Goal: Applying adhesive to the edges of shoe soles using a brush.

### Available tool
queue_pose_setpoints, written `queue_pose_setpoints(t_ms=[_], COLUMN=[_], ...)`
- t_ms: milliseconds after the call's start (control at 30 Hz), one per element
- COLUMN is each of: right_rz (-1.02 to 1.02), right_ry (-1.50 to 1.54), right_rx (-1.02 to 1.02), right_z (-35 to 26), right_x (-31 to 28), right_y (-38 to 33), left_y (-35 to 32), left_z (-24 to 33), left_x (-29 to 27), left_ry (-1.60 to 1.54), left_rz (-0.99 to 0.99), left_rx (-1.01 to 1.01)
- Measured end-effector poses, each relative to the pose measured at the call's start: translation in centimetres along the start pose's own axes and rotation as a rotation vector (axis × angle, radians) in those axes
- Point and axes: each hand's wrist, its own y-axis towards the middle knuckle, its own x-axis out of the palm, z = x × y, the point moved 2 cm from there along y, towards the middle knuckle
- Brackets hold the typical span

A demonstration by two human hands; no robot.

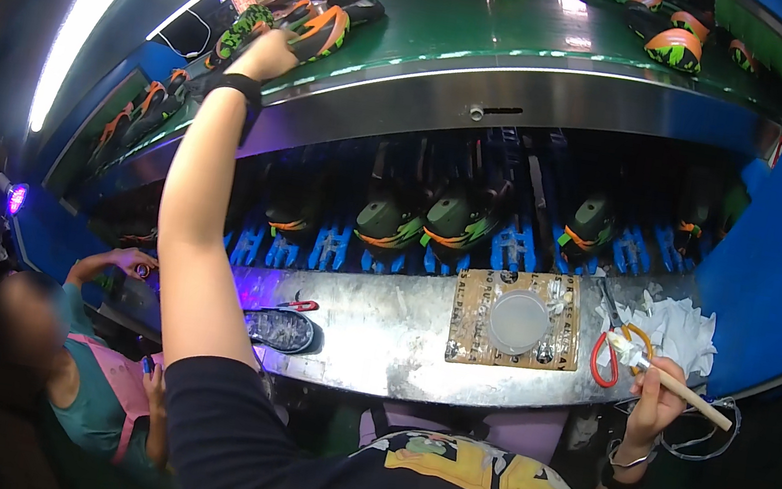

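Note:
My left hand point(271, 55) is stretched far up to the green conveyor belt point(423, 32), its fingers closed at the edge of an orange, black and green shoe point(323, 34). Part of the grip is hidden by the hand itself. In my right hand point(656, 406), low at the right, is a brush point(696, 400) with a pale wooden handle, its whitish tip pointing left over the bench. Beside that tip lie scissors point(605, 363) with red and yellow handles. A round tub of whitish liquid point(518, 322) stands on a piece of brown cardboard point(467, 342).
Crumpled white paper point(681, 334) lies on the metal bench point(376, 344). A dark shoe point(285, 330) and a small red-handled tool point(301, 306) are at its left. Under the belt, several dark shoes point(460, 220) sit on blue holders point(514, 250). A co-worker point(104, 374) is at the left.

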Motion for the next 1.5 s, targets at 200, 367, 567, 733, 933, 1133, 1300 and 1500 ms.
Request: queue_pose_setpoints(t_ms=[200,367,567,733,933,1133,1300,1500], right_rz=[-0.001,-0.026,-0.06,-0.028,-0.04,-0.06,-0.119,-0.335], right_ry=[0.015,0.04,0.078,0.07,0.101,0.156,0.134,0.032], right_rx=[0.049,0.073,0.053,0.082,0.124,0.102,0.132,0.231], right_z=[0.7,1.5,0.2,0.7,1.9,2.2,2.5,5.5], right_x=[0.5,0.9,1.4,0.2,0.0,0.9,1.6,4.2], right_y=[-0.4,0.0,-0.1,-0.7,-0.2,-0.1,0.1,0.6], left_y=[-3.5,-6.0,-2.0,-2.8,-9.5,-12.1,-11.1,-22.7], left_z=[2.3,2.9,2.4,3.8,1.3,1.2,0.4,6.8], left_x=[-1.7,-3.2,-2.1,-1.1,-3.8,-2.2,0.6,7.5], left_ry=[-0.055,-0.439,0.158,-0.164,-0.763,-1.193,-1.639,-1.816], left_rz=[0.107,0.12,0.109,0.028,-0.06,-0.137,-0.143,-0.184], left_rx=[0.126,-0.183,0.176,0.101,-0.016,-0.661,-0.316,-0.425])
